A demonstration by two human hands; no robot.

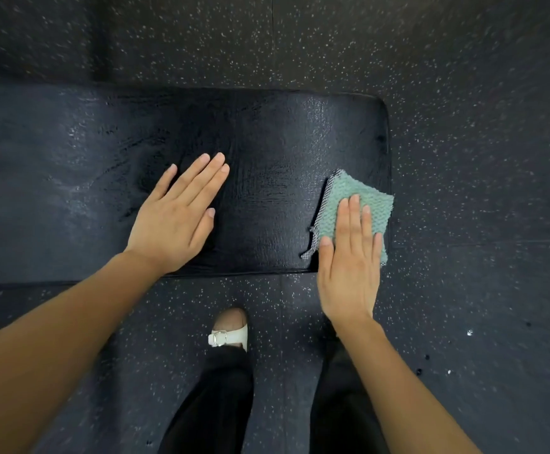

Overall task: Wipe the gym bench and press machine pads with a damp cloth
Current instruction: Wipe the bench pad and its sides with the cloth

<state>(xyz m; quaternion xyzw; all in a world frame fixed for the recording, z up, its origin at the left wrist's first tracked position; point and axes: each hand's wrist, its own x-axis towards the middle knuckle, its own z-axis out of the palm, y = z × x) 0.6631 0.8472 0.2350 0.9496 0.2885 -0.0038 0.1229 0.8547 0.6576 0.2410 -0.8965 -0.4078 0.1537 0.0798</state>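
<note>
A speckled black rubber floor (pixel 463 77) surrounds a long black vinyl bench pad (pixel 283 132), whose glistening surface runs on past the left hand (pixel 178 214) and ends in a rounded corner just beyond the right hand (pixel 349 267). The left hand lies flat on the pad, fingers straight and together, with a bare wet stretch open between it and the right hand, which presses straight fingers onto a folded green knitted cloth (pixel 349 191) at the pad's end, palm overhanging the near edge. The cloth's outer side overlaps the end edge; a white buckled shoe (pixel 231 332) stands on the floor nearer than both hands.
</note>
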